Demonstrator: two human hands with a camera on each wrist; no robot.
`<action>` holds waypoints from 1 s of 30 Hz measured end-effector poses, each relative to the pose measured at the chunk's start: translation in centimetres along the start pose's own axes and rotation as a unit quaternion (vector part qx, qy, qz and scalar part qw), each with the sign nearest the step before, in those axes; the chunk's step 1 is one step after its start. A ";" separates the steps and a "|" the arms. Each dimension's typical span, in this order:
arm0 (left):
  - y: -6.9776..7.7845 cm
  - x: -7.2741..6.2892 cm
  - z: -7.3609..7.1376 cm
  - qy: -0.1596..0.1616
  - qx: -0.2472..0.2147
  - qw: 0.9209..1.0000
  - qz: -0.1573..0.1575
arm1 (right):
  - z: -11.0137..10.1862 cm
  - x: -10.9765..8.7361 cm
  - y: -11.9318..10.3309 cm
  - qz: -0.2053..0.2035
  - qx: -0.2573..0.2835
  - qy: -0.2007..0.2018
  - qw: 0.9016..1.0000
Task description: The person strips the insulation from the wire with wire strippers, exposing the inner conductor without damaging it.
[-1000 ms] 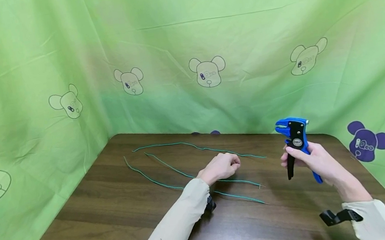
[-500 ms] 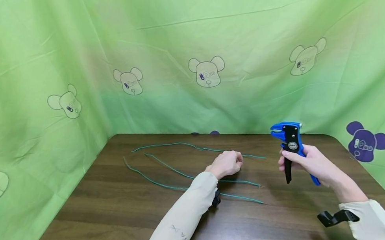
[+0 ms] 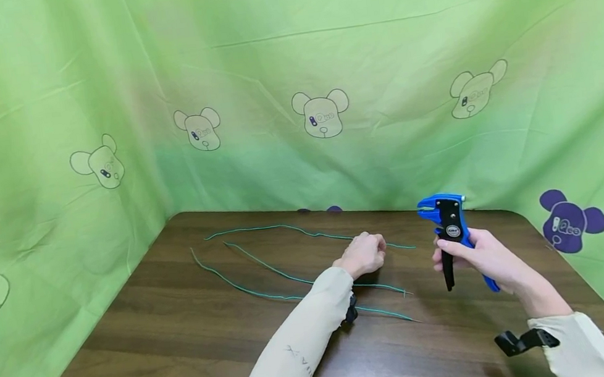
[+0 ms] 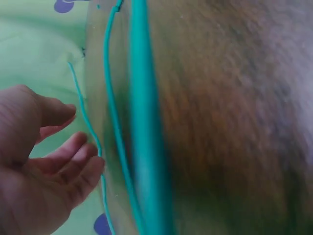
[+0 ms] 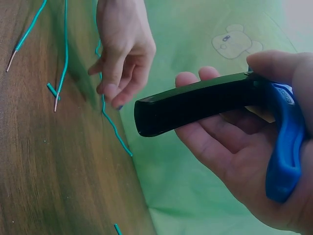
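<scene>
Three green wires lie across the wooden table: a far wire (image 3: 313, 234), a middle wire (image 3: 260, 261) and a near wire (image 3: 251, 292). Over the far wire, my left hand (image 3: 365, 253) reaches with fingers loosely bent; the left wrist view shows thumb and fingers apart, with nothing between them. Whether a fingertip touches the wire I cannot tell. My right hand (image 3: 478, 258) grips a blue and black wire stripper (image 3: 452, 221) upright above the table, its jaws pointing left. In the right wrist view, its black handle (image 5: 195, 103) and blue handle (image 5: 286, 147) stand spread apart.
Bare copper ends (image 5: 56, 102) show on two wires in the right wrist view. A short green insulation piece (image 5: 53, 91) sits by one, and another green bit (image 5: 117, 228) lies lower down. A green printed curtain (image 3: 327, 167) hangs around the table (image 3: 147, 349).
My left hand has moved right and away from me to the far wire. The right hand has shifted slightly left with the wire stripper.
</scene>
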State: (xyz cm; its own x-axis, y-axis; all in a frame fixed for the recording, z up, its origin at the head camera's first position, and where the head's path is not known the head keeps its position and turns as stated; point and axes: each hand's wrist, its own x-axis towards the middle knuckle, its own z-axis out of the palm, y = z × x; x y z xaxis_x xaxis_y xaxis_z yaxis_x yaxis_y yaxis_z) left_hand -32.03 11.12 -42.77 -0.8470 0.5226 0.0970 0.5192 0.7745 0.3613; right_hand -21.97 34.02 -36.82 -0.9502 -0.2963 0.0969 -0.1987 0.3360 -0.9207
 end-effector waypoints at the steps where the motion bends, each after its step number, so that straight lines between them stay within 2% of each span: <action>1: 0.1 0.0 0.1 0.002 -0.003 1.000 -0.009 | 0.0 0.0 0.0 0.001 -0.001 -0.001 1.000; 6: 0.4 0.4 0.8 0.007 0.000 0.999 -0.043 | 0.1 0.0 0.0 0.005 -0.005 0.000 1.000; 10: 0.6 0.9 1.1 0.007 0.016 0.999 -0.039 | 0.1 -0.1 -0.2 0.011 -0.006 0.001 1.000; 16: 1.1 1.4 1.2 -0.013 0.031 0.999 -0.030 | 0.0 -0.1 -0.3 0.012 -0.005 -0.003 1.000; 24: 1.5 1.3 0.9 -0.037 0.048 0.996 -0.065 | -0.1 -0.1 -0.1 -0.001 -0.003 -0.009 1.000; 30: 1.6 1.2 0.9 -0.042 0.062 0.994 -0.078 | -0.2 -0.2 -0.1 0.001 -0.004 -0.008 1.000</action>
State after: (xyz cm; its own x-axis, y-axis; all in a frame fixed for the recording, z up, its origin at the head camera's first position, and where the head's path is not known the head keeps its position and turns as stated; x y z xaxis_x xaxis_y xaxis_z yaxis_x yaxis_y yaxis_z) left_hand -32.16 13.30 -42.93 -0.9082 0.4174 -0.0307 0.3976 0.8835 0.2477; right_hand -21.84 34.22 -36.65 -0.9467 -0.3094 0.0898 -0.1995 0.3444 -0.9174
